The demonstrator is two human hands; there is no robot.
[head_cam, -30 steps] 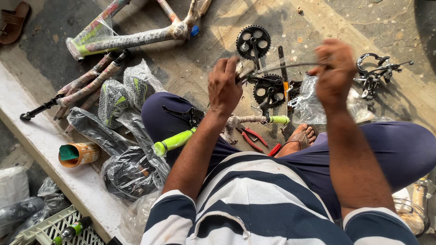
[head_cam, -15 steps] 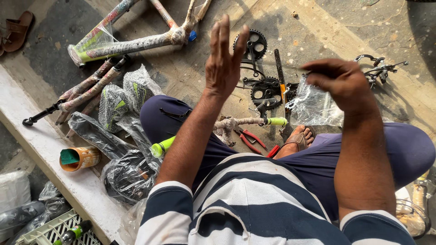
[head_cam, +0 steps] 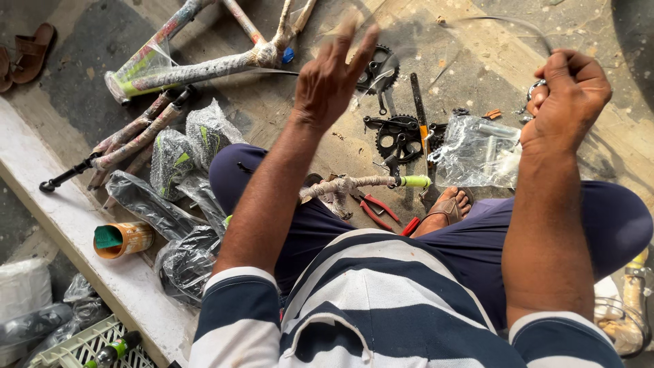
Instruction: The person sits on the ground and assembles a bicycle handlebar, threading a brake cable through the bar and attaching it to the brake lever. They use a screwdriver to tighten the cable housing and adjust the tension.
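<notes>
Sitting cross-legged among bicycle parts, the person has the right hand point(head_cam: 569, 95) closed in a fist around a small metal fitting, seemingly a brake lever point(head_cam: 533, 92), from which a thin cable point(head_cam: 507, 24) arcs up and away over the concrete. The left hand point(head_cam: 332, 78) is raised in front of the chest, fingers spread wide and holding nothing, blurred by movement.

By the look of it, the step in hand is handling the cable: one end is gripped, the rest hangs loose. A next move would likely call for the free left hand to take the cable further along its length so that it can be kept taut and guided.

The cable's long axis runs from the right fist upward and then bends leftward, away from the body; its far end fades into blur, so where it stops cannot be told.

Below and between the hands lie a black chainring point(head_cam: 398, 138), red-handled pliers point(head_cam: 373, 206) and a wrapped handlebar with a green grip point(head_cam: 415, 181). Just left of the right hand sits a clear plastic bag point(head_cam: 477, 151).
</notes>
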